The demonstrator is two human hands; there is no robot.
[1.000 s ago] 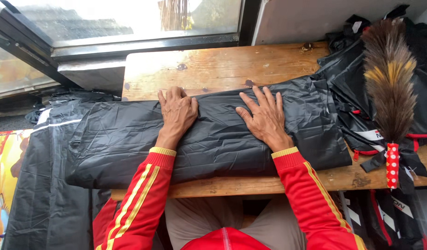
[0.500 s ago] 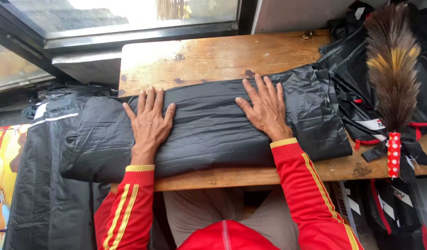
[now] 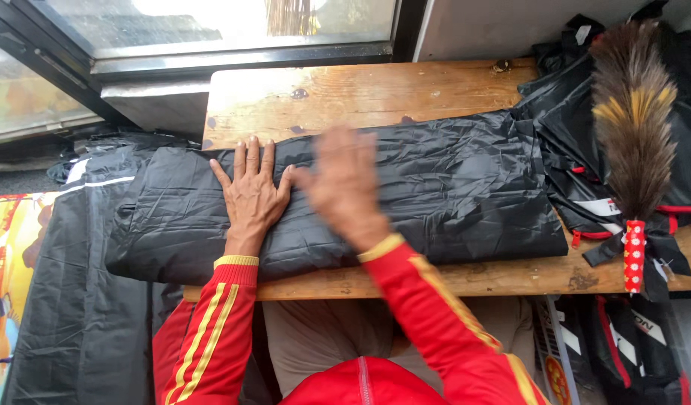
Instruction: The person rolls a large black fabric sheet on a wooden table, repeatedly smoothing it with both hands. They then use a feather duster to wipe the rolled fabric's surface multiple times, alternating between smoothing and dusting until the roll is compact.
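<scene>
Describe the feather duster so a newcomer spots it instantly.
Start at the wooden table under the window and go to its right end. There the feather duster lies on black garments: a brown-and-gold plume with a red, white-dotted handle, unlike the plain black fabric around it.

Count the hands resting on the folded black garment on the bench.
2. The left hand lies flat on the folded black garment, left of centre; the right hand, blurred, is beside it at centre.

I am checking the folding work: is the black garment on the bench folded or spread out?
Folded. The black garment lies as a thick long bundle with layered edges across the wooden bench, under the left hand.
</scene>
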